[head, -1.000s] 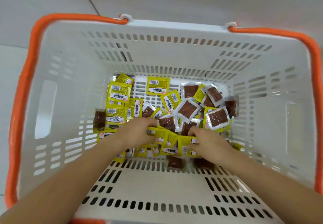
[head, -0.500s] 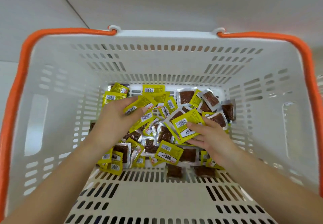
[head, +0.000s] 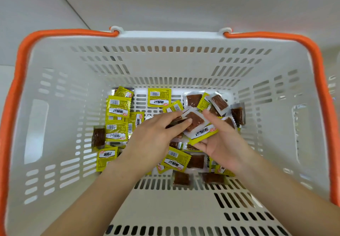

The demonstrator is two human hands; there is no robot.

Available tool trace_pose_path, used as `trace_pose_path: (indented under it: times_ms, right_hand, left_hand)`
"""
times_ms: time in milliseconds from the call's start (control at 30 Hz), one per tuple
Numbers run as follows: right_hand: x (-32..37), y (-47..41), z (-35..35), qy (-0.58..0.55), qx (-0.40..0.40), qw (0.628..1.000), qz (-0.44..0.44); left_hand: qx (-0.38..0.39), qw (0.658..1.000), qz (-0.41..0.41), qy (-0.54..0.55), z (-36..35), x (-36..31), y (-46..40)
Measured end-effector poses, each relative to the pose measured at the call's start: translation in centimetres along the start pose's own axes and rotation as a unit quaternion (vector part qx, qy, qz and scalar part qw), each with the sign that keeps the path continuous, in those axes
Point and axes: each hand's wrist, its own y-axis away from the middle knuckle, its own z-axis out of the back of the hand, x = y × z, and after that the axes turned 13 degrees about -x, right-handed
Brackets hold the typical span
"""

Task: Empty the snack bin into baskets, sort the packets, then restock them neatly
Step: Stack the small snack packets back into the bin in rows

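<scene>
Where the two forearms enter from the near edge of the view, they cross the near wall of a white slotted basket [head: 55, 125] and converge above its floor. Two brown packets [head: 181, 178] lie against the foot of that near wall, just beyond the wrists.

The left hand [head: 156, 136] reaches in from the lower left. Its thumb and fingers pinch the left edge of a clear-fronted packet [head: 196, 120] with a brown square visible inside. The right hand [head: 220, 142] faces it, palm turned partly up. Its fingers are curled under a small stack of packets, and the yellow lower border of that stack [head: 204, 133] rests on them. The pinched packet sits at the top of this stack, so both hands contact the same bundle, raised above the loose packets beneath.

Below and around the hands, loose snack packets cover the basket floor. Yellow packets [head: 117, 107] with barcodes lie mostly on the left side. One yellow packet [head: 159, 97] lies alone near the far wall. Clear packets with brown contents [head: 219, 102] cluster at the far right corner, some overlapping.

Beyond the floor, the far wall rises with rows of slots. Orange handles [head: 312, 51] run along the left and right rims and hook into white clips on the far rim. A pale surface [head: 184, 2] lies behind the basket.
</scene>
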Motion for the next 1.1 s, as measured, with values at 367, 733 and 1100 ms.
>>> trace_pose_path:
  times_ms: [367,733,1100]
  right_hand:
    - [-0.7,-0.4,0.1,0.080,-0.095,0.989,0.076]
    - [-0.8,1.0,-1.2,0.047,0.044,0.995,0.070]
    - [-1.5,0.5,-0.7,0.193,-0.045,0.972,0.128]
  left_hand:
    - [-0.199,0.927,0.288,0.134,1.3,-0.1,-1.0]
    - [0.023,0.864,0.330,0.379,0.9,-2.2,-0.8]
    - [0.006,0.775,0.471,0.422,1.4,-0.7,-1.5]
